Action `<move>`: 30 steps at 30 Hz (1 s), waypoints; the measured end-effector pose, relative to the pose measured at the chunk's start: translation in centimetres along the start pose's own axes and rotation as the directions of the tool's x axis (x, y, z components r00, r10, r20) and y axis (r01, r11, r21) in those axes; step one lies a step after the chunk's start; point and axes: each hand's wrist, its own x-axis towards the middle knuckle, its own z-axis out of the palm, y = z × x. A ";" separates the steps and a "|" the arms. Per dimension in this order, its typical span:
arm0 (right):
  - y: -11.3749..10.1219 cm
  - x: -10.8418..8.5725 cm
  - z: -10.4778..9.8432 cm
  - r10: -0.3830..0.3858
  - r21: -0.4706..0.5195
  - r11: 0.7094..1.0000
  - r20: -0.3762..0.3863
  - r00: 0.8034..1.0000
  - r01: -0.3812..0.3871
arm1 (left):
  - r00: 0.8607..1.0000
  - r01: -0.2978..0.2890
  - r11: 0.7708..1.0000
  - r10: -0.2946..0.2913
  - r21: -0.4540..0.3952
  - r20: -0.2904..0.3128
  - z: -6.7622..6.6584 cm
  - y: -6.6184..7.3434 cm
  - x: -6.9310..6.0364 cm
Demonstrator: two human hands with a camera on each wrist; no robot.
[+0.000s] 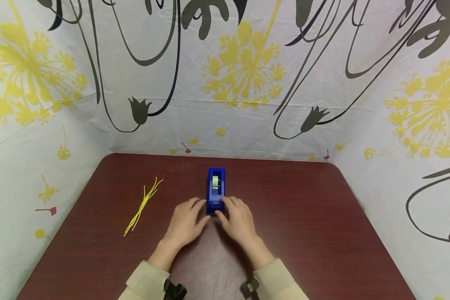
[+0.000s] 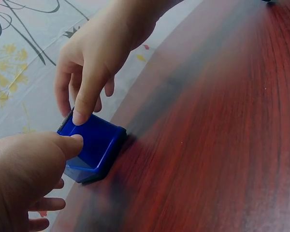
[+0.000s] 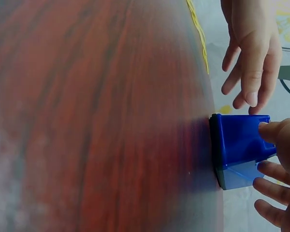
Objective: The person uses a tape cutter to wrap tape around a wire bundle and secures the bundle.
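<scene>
A blue tape dispenser (image 1: 215, 191) with a roll of clear tape stands lengthwise near the middle of the table. My left hand (image 1: 186, 223) lies along its near left side, fingers loosely bent and thumb by the front end. On the other side, my right hand (image 1: 240, 221) has its index fingertip over the right edge and its thumb at the near end. In the left wrist view, both thumbs are close to the front face of the dispenser (image 2: 99, 145). The right wrist view shows fingers loosely spread beside the dispenser (image 3: 239, 140). Neither hand visibly grips it.
Several thin yellow strands (image 1: 142, 208), crossing in a loose bundle, lie on the dark red wooden table (image 1: 303, 221) to the left. White cloth (image 1: 243, 125) printed with flowers hangs behind and at both sides of the table.
</scene>
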 end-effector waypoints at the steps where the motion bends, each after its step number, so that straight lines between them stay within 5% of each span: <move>1: 0.0 0.1 0.0 0.002 0.001 1.000 0.003 1.000 -0.002 | 1.000 0.002 1.000 -0.002 -0.004 0.002 0.0 0.0 0.0; 30: 0.1 1.1 0.6 -0.091 -0.009 0.996 -0.074 0.993 0.091 | 0.999 -0.028 0.999 0.027 -0.031 -0.037 0.7 0.7 1.4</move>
